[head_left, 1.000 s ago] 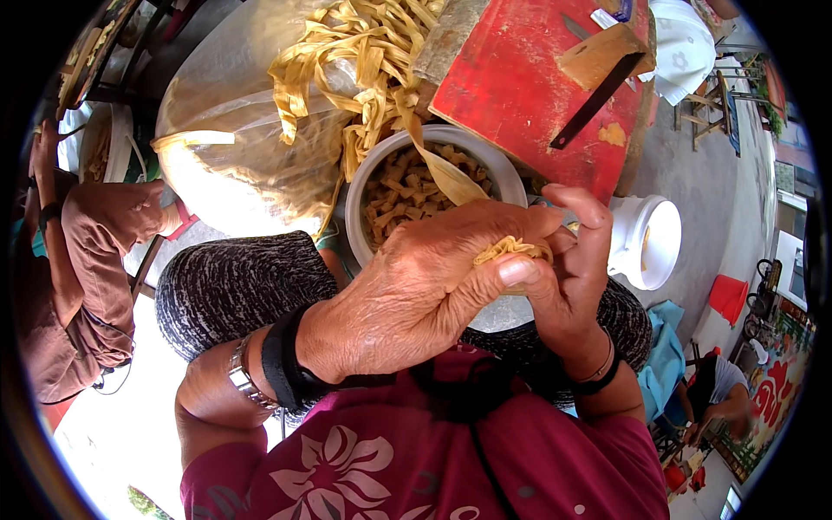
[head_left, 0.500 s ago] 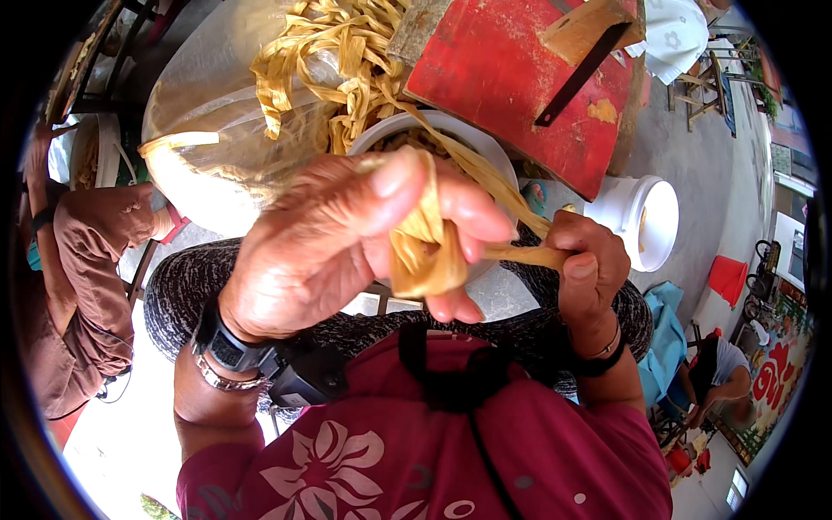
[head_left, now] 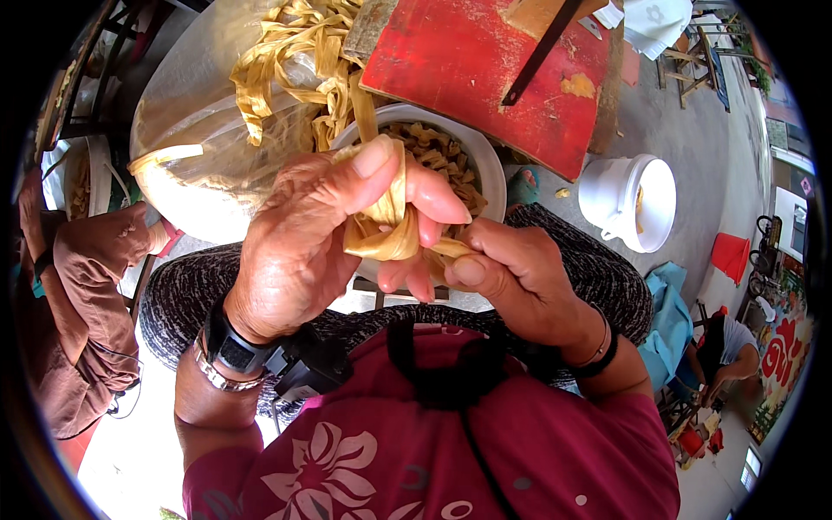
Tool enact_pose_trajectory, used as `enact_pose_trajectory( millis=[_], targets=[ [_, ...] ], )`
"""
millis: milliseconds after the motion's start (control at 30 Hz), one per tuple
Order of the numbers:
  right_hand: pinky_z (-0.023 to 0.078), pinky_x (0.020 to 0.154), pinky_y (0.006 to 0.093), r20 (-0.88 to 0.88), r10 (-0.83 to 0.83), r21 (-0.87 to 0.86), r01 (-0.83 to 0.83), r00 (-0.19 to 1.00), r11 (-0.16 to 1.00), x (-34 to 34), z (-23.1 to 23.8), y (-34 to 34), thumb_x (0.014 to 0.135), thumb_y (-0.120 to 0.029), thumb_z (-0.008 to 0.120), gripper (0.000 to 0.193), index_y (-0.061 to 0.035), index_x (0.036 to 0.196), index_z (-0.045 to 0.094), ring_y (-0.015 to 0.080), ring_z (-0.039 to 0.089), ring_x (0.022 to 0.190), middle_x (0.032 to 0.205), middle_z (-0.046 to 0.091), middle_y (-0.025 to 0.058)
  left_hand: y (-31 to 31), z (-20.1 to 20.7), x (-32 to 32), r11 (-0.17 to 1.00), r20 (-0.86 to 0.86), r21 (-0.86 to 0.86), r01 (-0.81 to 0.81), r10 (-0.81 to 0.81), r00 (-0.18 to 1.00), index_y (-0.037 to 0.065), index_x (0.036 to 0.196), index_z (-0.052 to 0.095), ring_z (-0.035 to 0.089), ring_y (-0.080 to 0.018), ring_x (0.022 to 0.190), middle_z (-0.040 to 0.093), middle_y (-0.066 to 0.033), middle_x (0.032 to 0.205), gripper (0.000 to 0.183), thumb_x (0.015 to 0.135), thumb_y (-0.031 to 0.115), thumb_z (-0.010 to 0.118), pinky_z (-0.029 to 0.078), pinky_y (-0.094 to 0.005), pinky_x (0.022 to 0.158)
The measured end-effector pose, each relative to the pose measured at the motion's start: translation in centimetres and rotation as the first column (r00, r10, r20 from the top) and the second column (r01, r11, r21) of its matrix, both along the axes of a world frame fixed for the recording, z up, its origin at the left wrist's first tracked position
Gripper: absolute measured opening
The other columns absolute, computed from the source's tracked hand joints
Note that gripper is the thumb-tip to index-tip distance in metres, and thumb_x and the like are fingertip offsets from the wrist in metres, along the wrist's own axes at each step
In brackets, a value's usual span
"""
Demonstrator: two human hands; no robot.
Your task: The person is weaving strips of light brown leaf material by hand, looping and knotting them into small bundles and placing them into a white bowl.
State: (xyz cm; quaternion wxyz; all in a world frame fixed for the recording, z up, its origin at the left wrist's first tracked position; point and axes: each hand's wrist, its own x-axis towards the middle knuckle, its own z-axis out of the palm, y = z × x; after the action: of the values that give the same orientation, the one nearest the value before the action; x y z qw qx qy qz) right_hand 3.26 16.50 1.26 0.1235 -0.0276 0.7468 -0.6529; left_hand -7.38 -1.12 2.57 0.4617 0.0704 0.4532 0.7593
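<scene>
My left hand [head_left: 316, 221] is closed on a flat yellow strip [head_left: 386, 238], limp and wrinkled like a dried husk. The strip bends into a loop around the fingers. My right hand [head_left: 524, 282] pinches its other end between thumb and fingertip, close beside the left fingertips. Both hands are raised above my lap, at the near side of a white bucket [head_left: 490, 165]. Small brownish-yellow pieces [head_left: 438, 152] fill the bucket, partly hidden behind my hands. Several similar long strips [head_left: 299, 74] lie heaped beyond, on clear plastic [head_left: 199, 104].
A worn red board [head_left: 459, 69] with a dark blade [head_left: 542, 52] on it stands at the far side. To the right is a white pail [head_left: 628, 204] on the grey floor. Another person's bent leg [head_left: 104, 269] shows at the left, and a red bucket [head_left: 731, 257] farther right.
My right hand has moved left, up to the left fingertips. The strip that stretched between the hands is now short there. My view has shifted slightly.
</scene>
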Motion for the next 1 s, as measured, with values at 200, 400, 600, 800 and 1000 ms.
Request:
enact_pose_trajectory(
  millis=[200,400,600,800,1000],
  targets=[
    [0.036,0.049,0.0363,-0.156,0.016,0.185,0.013,0.988,0.983,0.5,0.4,1.6,0.09,-0.015,0.056,0.023,-0.0007,0.073,0.049,0.0324,0.047,0.055,0.062,0.043,0.0126,-0.2,0.0,-1.1,0.978,0.015,0.174,-0.111,0.11,0.994,-0.006,0.096,0.06,0.044,-0.0106,0.045,0.053,-0.0104,0.077,0.053,0.1,0.036,0.029,0.051,-0.0285,0.045],
    [0.037,0.051,0.0375,-0.245,-0.021,0.299,0.096,0.969,0.949,0.2,0.3,1.6,0.088,-0.012,0.057,0.021,-0.0002,0.073,0.05,0.0324,0.049,0.056,0.064,0.044,0.0133,0.7,0.6,-0.8,0.979,-0.258,-0.181,-0.094,0.045,0.965,-0.006,0.107,0.057,0.052,-0.0112,0.049,0.058,-0.0108,0.084,0.055,0.097,0.044,0.037,0.05,-0.0246,0.048],
    [0.04,0.055,0.0371,-0.216,0.003,0.353,0.076,0.976,0.933,-0.1,0.2,1.8,0.088,-0.014,0.058,0.018,0.0005,0.079,0.052,0.0334,0.05,0.062,0.068,0.047,0.0145,0.7,1.5,-1.1,0.924,-0.217,-0.379,0.049,-0.14,0.966,-0.003,0.101,0.058,0.035,-0.0015,0.044,0.048,0.0002,0.061,0.035,0.094,0.029,0.047,0.034,-0.0153,0.039],
    [0.04,0.056,0.0347,0.056,-0.153,0.083,0.148,0.987,0.986,-0.5,1.3,0.9,0.091,-0.019,0.056,0.021,0.0006,0.087,0.052,0.0309,0.05,0.062,0.07,0.049,0.0137,1.3,1.0,-0.6,0.958,-0.204,-0.287,0.0,-0.061,0.977,0.003,0.094,0.056,0.043,-0.0027,0.045,0.05,0.0021,0.062,0.009,0.09,0.011,0.053,0.034,-0.0173,0.04],
    [0.037,0.052,0.0347,-0.039,-0.069,0.139,0.074,0.997,0.988,-0.3,2.0,2.4,0.092,-0.02,0.053,0.025,0.0015,0.079,0.05,0.0305,0.043,0.056,0.065,0.043,0.0137,1.3,1.2,-0.8,0.997,-0.211,-0.07,-0.046,0.03,0.977,0.001,0.092,0.052,0.045,-0.005,0.047,0.051,0.0003,0.065,0.006,0.087,-0.001,0.053,0.037,-0.0191,0.042]
  ],
)
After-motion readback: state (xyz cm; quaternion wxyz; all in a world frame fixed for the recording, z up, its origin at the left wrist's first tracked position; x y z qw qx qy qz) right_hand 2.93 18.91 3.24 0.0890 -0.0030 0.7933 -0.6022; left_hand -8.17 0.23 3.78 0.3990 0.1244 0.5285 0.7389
